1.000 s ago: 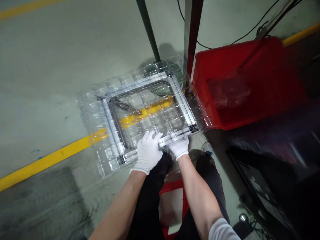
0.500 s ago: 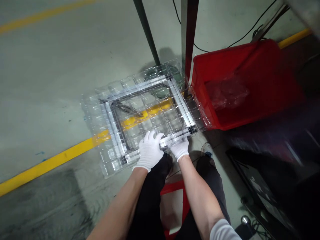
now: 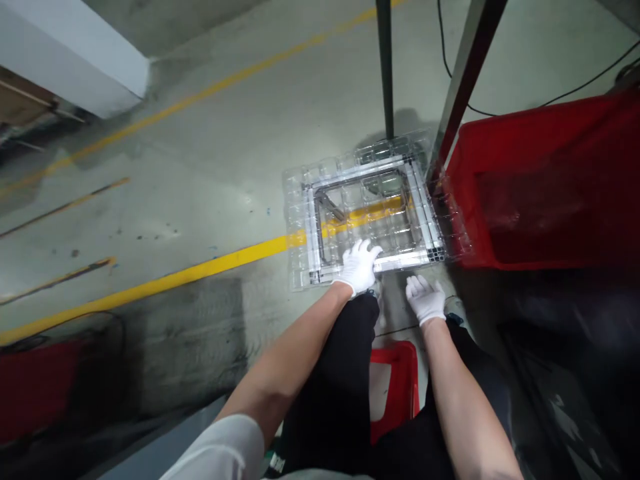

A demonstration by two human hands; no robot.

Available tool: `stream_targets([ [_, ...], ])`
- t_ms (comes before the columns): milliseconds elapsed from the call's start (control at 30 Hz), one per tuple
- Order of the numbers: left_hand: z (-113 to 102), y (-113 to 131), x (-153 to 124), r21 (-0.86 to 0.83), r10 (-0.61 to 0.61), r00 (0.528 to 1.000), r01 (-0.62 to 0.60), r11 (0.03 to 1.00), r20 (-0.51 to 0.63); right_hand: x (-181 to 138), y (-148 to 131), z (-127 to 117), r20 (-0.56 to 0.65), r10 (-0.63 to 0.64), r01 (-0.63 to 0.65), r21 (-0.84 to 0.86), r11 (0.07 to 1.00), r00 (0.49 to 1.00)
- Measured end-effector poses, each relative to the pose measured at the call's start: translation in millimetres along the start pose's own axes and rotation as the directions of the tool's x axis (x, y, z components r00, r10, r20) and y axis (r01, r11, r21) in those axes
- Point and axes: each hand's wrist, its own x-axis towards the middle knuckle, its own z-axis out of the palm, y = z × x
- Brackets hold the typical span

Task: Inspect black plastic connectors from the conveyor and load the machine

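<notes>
A clear plastic compartment tray lies on the concrete floor over a yellow line, with a rectangular aluminium frame resting on it. My left hand, in a white glove, lies with spread fingers on the near edge of the tray and frame. My right hand, also gloved, hovers open just off the tray's near right corner, holding nothing. My dark trouser legs show below.
A red plastic bin stands right of the tray, beside two dark metal posts. A red stool sits between my legs. Yellow floor lines, a white pillar at the top left and black cables at the top right are visible.
My right hand has let go of the frame's near rail and pulled back, fingers open. The left hand stays on the near edge. The camera has swung left and further away.
</notes>
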Motion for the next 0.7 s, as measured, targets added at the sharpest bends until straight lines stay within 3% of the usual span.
stream_targets([
  [167, 2.1, -3.4, 2.2, -0.038, 0.012, 0.999, -0.011, 0.999, 0.037, -12.8, -11.7, -16.6, -0.018, -0.039, 0.037, -0.109, 0.993, 0.999],
  [300, -6.8, 1.8, -0.9, -0.053, 0.008, 0.997, -0.004, 0.999, 0.074, -68.3, -33.8, -44.0, -0.053, -0.053, 0.040, -0.221, 0.974, 0.997],
  [400, -12.9, 7.4, -2.9, -0.062, 0.005, 0.996, 0.000, 0.998, 0.084, -131.1, -55.0, -80.9, -0.080, -0.083, 0.058, -0.275, 0.960, 0.993],
  [500, -12.6, 8.4, -2.7, -0.058, 0.008, 0.996, -0.003, 0.998, 0.087, -191.1, -68.0, -129.7, -0.047, -0.184, 0.166, -0.262, 0.951, 0.982],
  [600, -10.0, 6.5, -2.0, -0.050, 0.017, 0.996, -0.013, 0.999, 0.087, -237.7, -62.7, -176.9, -0.036, -0.305, 0.294, -0.186, 0.938, 0.952],
  [700, -9.4, 4.9, -1.3, -0.036, 0.035, 0.997, -0.032, 0.999, 0.075, -266.0, -44.4, -206.0, -0.105, -0.380, 0.372, -0.087, 0.924, 0.919],
])
